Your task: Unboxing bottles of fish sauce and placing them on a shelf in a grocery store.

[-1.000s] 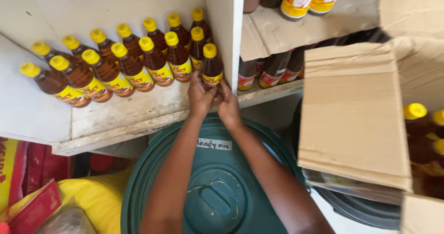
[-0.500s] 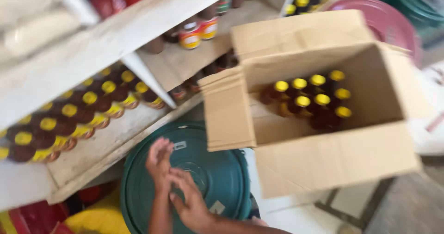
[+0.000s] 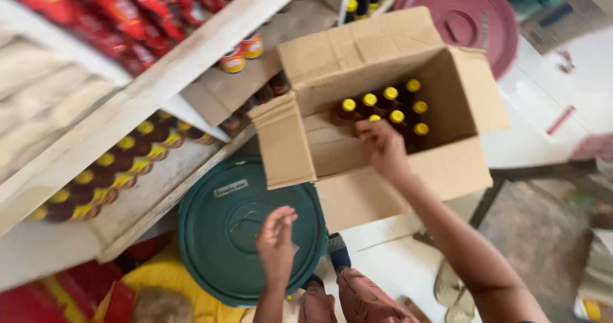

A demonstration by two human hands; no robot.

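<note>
An open cardboard box [image 3: 440, 170] stands in front of me with several dark bottles with yellow caps [image 3: 402, 109] upright inside. My right hand [image 3: 381, 145] reaches into the box, its fingers curled over a bottle's cap in the front row; whether it grips that bottle is unclear. My left hand [image 3: 276, 243] hovers over a round green bin lid [image 3: 223, 233], fingers loosely apart and holding nothing. More yellow-capped dark bottles [image 3: 118, 170] lie in rows on the lower white shelf [image 3: 159, 198] at the left.
Above are shelves with red packets [image 3: 134, 16] and jars with red labels [image 3: 242, 52]. A maroon round lid [image 3: 466, 16] lies behind the box. Yellow and red sacks [image 3: 159, 285] sit at the lower left. My knees [image 3: 357, 297] and a sandal [image 3: 450, 288] show over the white floor.
Both hands left the shelf bottles. The view swung right to the box. My right hand has gone into the box while the left hangs over the green lid.
</note>
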